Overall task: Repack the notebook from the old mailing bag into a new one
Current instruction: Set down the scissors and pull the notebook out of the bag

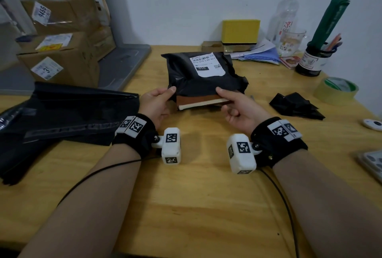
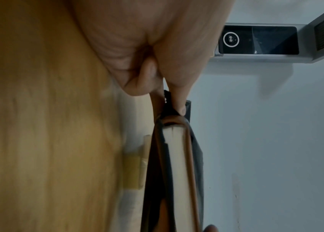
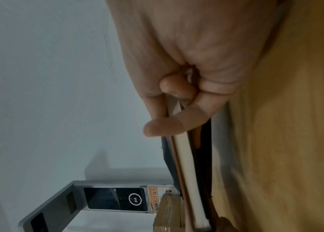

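1. Your left hand (image 1: 155, 104) pinches the near left corner of the old mailing bag (image 1: 203, 75), thumb on top of the black film and fingers curled beneath.
2. Your right hand (image 1: 237, 105) grips the notebook (image 1: 201, 101) at its right end, thumb on the bag film above the brown cover, fingers under it; the right wrist view shows one finger laid across the page edge (image 3: 185, 164).
3. The notebook sticks partway out of the bag's open near end, cream pages facing you, the rest inside the bag.
4. The bag lies on the worktop (image 1: 196, 206) in front of you, its white shipping label (image 1: 207, 64) facing up at the far end. From the left wrist view the near end of the notebook (image 2: 177, 164) seems lifted slightly off the wood, though the blur makes that uncertain.
5. A stack of new black mailing bags (image 1: 68, 113) lies to your left, well apart from the old one.
6. A crumpled black scrap (image 1: 295, 105) and a roll of tape (image 1: 336, 90) lie to your right.
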{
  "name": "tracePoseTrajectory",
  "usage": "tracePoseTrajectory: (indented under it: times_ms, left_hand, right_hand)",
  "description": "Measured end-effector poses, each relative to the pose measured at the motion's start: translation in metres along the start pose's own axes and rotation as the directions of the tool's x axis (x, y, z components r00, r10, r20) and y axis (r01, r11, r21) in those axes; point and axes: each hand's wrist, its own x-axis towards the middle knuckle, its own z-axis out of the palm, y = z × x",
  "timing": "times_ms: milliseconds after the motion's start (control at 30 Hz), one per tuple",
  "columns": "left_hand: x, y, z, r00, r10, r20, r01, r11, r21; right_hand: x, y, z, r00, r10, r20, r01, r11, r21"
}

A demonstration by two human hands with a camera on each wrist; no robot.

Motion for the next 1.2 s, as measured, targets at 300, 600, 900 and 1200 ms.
tracePoseTrajectory:
  times_ms: [300,600,900,1200]
  left_hand:
    - [0.016,0.0,-0.008,0.996,-0.046,-0.074,0.033,0.986,-0.161]
    - [0.024,0.005,0.002,0.978,-0.133,-0.164,0.098,0.974,-0.206]
    - [0.015,0.025,0.001,0.938,-0.255,-0.235,0.228,0.964,-0.135]
    - [-0.027,0.048,-0.011,0.96,-0.274,-0.051,0.269,0.959,-0.094]
  right_hand:
    - [-0.009,-0.011,-0.002,0.996,0.081,0.033,-0.082,0.995,0.049]
    - [-0.036,-0.02,-0.019,0.995,0.041,-0.091,-0.037,0.998,0.054]
    - [-0.085,-0.04,-0.03,0.977,0.041,-0.208,-0.033,0.999,0.042]
    - [-0.121,-0.045,-0.032,0.988,0.062,-0.143,-0.075,0.993,-0.086]
